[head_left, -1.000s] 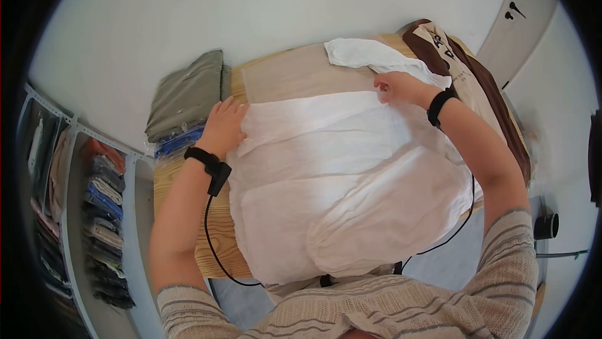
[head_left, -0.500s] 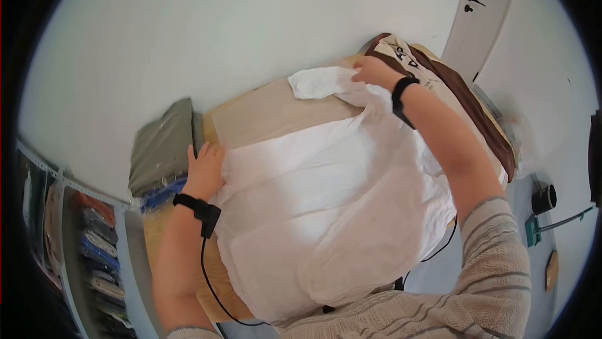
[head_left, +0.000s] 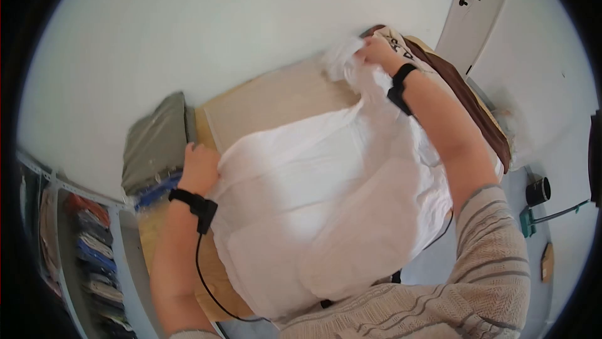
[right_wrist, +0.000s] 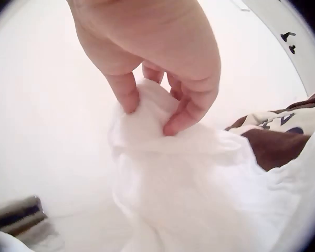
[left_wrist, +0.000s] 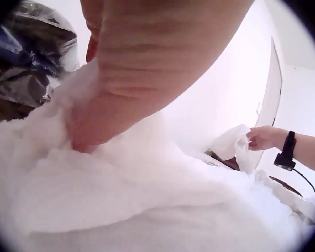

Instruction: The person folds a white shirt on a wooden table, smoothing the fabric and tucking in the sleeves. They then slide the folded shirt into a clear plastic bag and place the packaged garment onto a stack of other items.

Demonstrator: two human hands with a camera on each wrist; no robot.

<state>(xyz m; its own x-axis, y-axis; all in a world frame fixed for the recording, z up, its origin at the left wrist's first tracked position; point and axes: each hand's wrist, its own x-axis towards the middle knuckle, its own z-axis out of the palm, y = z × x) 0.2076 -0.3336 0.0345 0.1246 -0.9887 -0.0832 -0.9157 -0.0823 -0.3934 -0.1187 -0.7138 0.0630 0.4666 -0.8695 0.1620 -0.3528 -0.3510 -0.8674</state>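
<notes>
A thin white garment (head_left: 301, 176) is spread across the wooden table (head_left: 213, 264), its near part reaching the person's body. At its far left corner, the left hand (head_left: 200, 168) pinches the cloth; in the left wrist view the thumb (left_wrist: 94, 126) presses into bunched white fabric. The right hand (head_left: 378, 54) holds up a narrow, sleeve-like part (head_left: 345, 57) at the far right. Close up, the right wrist view shows thumb and fingers (right_wrist: 191, 113) pinching its gathered end. Beneath the garment's far edge lies a flat beige sheet (head_left: 269, 107).
Left of the garment, a grey-green packaged cloth item (head_left: 157, 135) lies on a blue packet (head_left: 157, 195). A brown and cream lettered cloth (head_left: 426, 57) runs along the table's right side. Shelves (head_left: 56, 195) with folded clothes stand left; a wall is behind the table.
The right hand has moved to the far sleeve-like part and lifted it off the beige sheet. The left hand's fingers have curled onto the corner. The head view has turned.
</notes>
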